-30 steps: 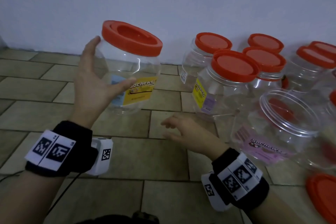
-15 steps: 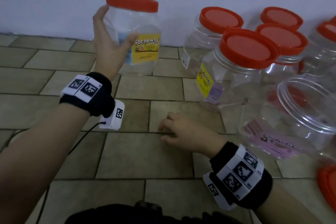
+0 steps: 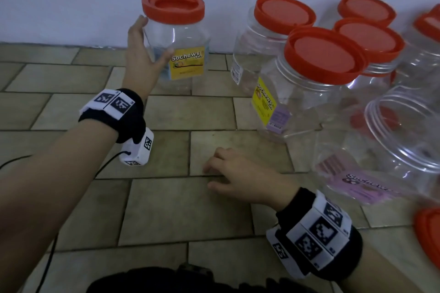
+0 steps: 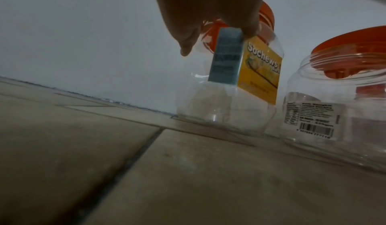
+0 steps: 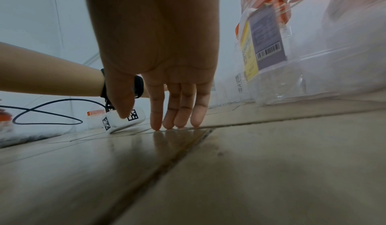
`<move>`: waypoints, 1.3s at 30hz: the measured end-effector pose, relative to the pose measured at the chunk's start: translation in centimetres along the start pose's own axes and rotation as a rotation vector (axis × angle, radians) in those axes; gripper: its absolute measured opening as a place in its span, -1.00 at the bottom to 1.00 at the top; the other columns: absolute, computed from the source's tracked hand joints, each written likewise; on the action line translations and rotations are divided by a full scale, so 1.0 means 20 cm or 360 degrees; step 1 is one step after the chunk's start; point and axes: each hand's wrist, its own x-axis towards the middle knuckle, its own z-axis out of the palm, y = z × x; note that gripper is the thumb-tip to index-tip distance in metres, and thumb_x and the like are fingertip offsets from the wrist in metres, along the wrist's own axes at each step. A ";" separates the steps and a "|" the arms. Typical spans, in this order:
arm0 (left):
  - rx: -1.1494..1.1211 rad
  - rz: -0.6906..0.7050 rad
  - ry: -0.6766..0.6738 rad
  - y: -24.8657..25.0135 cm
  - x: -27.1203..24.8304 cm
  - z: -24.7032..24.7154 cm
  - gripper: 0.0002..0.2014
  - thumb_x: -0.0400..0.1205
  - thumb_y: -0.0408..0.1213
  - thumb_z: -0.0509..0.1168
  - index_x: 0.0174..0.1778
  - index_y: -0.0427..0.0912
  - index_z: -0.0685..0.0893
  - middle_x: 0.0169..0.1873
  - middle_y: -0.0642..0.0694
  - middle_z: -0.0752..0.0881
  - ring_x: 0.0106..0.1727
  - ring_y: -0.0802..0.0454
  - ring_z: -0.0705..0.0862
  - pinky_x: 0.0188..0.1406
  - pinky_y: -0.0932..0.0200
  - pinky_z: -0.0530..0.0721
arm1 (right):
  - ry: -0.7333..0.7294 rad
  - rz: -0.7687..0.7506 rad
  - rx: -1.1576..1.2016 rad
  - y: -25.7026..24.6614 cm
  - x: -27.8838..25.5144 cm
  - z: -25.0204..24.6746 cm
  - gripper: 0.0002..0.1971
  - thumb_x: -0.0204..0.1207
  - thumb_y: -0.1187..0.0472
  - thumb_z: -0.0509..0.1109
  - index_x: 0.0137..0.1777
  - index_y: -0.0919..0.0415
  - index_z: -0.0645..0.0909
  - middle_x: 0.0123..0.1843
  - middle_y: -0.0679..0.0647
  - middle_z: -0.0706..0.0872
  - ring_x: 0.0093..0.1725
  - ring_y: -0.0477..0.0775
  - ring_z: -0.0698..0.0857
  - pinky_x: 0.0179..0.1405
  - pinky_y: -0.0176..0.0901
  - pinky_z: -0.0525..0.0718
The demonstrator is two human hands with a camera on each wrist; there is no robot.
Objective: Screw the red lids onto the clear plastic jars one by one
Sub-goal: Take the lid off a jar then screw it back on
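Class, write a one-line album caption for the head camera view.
Left hand grips a lidded jar by the wall; right hand rests on the tiles.

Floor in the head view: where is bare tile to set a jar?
Bare tile lies between the left hand's jar and the right hand, and left of it. The right side is crowded with capped jars.

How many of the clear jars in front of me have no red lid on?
1: the open jar at the near right of the head view. More could be hidden behind the group or past the picture's right edge.
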 end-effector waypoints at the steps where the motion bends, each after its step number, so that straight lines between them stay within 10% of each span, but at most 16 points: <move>1: 0.0044 -0.0017 -0.0001 -0.01 0.01 0.00 -0.17 0.53 0.11 0.34 0.54 -0.33 0.17 0.52 -0.21 0.29 0.56 -0.03 0.27 0.57 0.02 0.26 | -0.0005 -0.0001 0.0001 0.00 0.00 0.00 -0.64 0.59 0.07 0.28 0.33 0.20 0.48 0.23 0.16 0.46 0.24 0.11 0.41 0.20 -0.06 0.41; 15: 0.0331 -0.0019 -0.0235 0.30 -0.32 -0.01 -0.25 0.60 -0.20 0.34 0.61 -0.20 0.07 0.63 -0.22 0.05 0.64 -0.10 0.01 0.58 -0.04 0.05 | 0.0025 0.0046 0.0041 -0.10 -0.12 -0.02 -0.59 0.61 0.08 0.27 0.41 0.21 0.44 0.30 0.18 0.48 0.26 0.17 0.51 0.23 -0.05 0.48; 22: -0.0137 0.0304 -0.0318 0.65 -0.64 0.07 -0.47 0.57 -0.28 0.35 0.48 -0.11 0.38 0.41 0.02 0.48 0.44 0.17 0.44 0.44 0.28 0.36 | 0.0531 0.0083 0.0433 -0.10 -0.58 -0.09 -0.70 0.59 0.12 0.33 0.29 0.15 0.57 0.14 0.02 0.62 0.06 -0.17 0.57 -0.05 -0.63 0.40; 26: -0.0383 0.0351 -0.0556 0.86 -0.79 0.22 -0.50 0.57 -0.16 0.31 0.43 0.05 0.38 0.33 0.22 0.47 0.38 0.42 0.43 0.36 0.47 0.34 | 0.0796 0.0199 0.0454 -0.02 -0.90 -0.09 -0.64 0.48 -0.17 0.24 0.21 -0.07 0.59 0.05 -0.23 0.61 0.10 -0.26 0.58 0.01 -0.46 0.51; 32: -0.0434 0.0341 -0.0717 1.01 -0.88 0.45 -0.32 0.49 0.05 0.30 0.53 -0.05 0.32 0.43 0.08 0.46 0.46 0.25 0.40 0.47 0.17 0.38 | 0.1097 0.0468 0.0527 0.28 -1.34 -0.09 -0.74 0.41 -0.17 0.27 0.05 -0.24 0.65 0.03 -0.19 0.68 0.05 -0.18 0.66 -0.05 -0.37 0.59; 39: -0.0334 0.0022 -0.0656 1.09 -0.99 0.70 0.06 0.19 0.28 0.40 0.58 0.06 0.11 0.55 0.00 0.29 0.52 0.11 0.34 0.50 -0.02 0.37 | 0.1122 0.0957 0.0211 0.85 -1.64 -0.02 -0.88 0.50 0.31 0.41 0.00 0.14 0.67 -0.04 0.17 0.67 -0.08 0.08 0.66 -0.06 -0.14 0.62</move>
